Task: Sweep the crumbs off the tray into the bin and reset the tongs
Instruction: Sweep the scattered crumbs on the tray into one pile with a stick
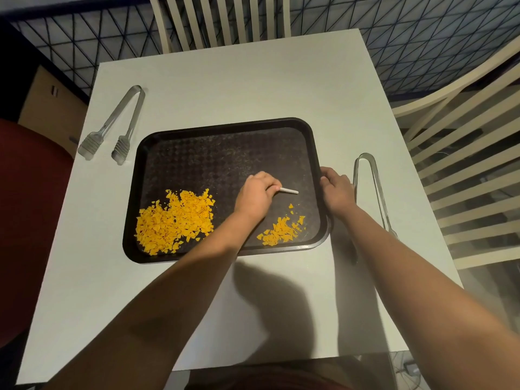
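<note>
Orange crumbs (174, 220) sit in tray (225, 128), near-left corner, w/ a small pile near-right. My left hand (254, 197) grips a white stick (289, 190); right hand (336, 190) clamps the tray's right rim. Risk: hard flick sends crumbs onto desk (239, 80). No bin visible.

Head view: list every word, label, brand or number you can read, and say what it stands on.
None can be read.
Black tray: textured pattern only, no lettering.
Both tongs, left and right: no visible marking.
Cardboard box beside the table: a small dark mark, too small to read.
</note>
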`<state>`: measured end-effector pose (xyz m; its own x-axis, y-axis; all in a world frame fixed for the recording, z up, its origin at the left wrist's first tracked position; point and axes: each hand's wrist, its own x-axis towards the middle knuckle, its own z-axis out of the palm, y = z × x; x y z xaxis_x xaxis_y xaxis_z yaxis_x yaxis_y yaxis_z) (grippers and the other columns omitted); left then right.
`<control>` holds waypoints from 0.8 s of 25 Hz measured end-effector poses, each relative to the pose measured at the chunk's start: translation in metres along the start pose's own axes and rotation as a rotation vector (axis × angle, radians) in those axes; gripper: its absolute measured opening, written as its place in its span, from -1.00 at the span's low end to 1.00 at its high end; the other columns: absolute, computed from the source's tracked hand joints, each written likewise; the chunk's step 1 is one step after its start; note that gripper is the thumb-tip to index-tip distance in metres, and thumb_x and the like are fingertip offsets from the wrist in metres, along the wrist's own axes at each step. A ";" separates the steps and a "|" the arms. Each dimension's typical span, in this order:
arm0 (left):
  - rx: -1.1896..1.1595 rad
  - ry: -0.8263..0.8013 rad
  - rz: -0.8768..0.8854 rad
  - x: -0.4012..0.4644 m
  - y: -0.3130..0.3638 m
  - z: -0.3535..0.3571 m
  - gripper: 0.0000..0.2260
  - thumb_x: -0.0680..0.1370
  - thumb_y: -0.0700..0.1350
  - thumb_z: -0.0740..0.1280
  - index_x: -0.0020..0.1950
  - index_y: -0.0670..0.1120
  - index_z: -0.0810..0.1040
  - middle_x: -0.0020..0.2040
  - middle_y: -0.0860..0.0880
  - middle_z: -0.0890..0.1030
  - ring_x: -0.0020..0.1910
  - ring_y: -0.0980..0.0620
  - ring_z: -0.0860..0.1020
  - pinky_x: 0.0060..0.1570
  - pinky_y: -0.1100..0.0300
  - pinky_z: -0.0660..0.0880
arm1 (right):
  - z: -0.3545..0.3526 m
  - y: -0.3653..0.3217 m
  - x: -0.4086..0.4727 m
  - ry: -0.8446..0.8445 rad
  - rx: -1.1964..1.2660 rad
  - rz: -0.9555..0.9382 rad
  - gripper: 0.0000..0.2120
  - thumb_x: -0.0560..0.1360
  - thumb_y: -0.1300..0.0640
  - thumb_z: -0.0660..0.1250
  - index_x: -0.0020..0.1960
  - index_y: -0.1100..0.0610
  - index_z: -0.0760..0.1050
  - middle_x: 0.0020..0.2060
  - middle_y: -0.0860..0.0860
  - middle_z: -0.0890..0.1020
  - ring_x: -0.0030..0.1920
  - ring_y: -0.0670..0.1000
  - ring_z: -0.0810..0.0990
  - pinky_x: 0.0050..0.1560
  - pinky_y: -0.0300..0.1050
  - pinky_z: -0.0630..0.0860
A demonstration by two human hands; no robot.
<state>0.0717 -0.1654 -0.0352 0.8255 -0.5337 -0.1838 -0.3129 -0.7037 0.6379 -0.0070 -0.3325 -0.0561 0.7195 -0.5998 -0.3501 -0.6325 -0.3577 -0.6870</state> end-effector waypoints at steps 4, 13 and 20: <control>0.072 -0.155 0.100 0.006 0.000 0.004 -0.84 0.55 -0.12 0.30 0.04 -0.07 0.66 0.02 -0.02 0.60 0.04 -0.01 0.46 0.13 0.06 0.40 | -0.001 0.000 0.000 -0.005 -0.016 -0.016 -0.64 0.61 0.12 0.04 0.35 -0.04 0.40 0.15 0.25 0.50 0.31 0.21 0.31 0.29 -0.01 0.23; 0.141 -0.282 0.332 -0.004 -0.019 -0.025 -0.83 0.52 -0.17 0.33 0.05 -0.15 0.66 0.00 -0.10 0.61 -0.06 0.04 0.35 -0.07 0.35 0.20 | -0.001 -0.003 -0.002 -0.008 -0.029 -0.039 -0.64 0.60 0.17 0.04 0.34 0.02 0.41 0.13 0.25 0.54 0.30 0.20 0.31 0.26 -0.03 0.22; 0.167 -0.248 0.236 0.011 -0.010 0.001 -0.81 0.56 -0.16 0.28 0.09 -0.12 0.64 0.05 -0.09 0.58 -0.05 0.01 0.34 0.05 0.21 0.27 | -0.007 -0.008 -0.007 -0.012 0.011 -0.020 -0.64 0.61 0.17 0.04 0.34 0.01 0.41 0.15 0.25 0.50 0.33 0.18 0.31 0.30 -0.07 0.20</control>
<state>0.0837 -0.1648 -0.0443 0.5891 -0.7733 -0.2346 -0.5701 -0.6035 0.5576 -0.0089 -0.3301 -0.0437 0.7354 -0.5839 -0.3438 -0.6148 -0.3616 -0.7009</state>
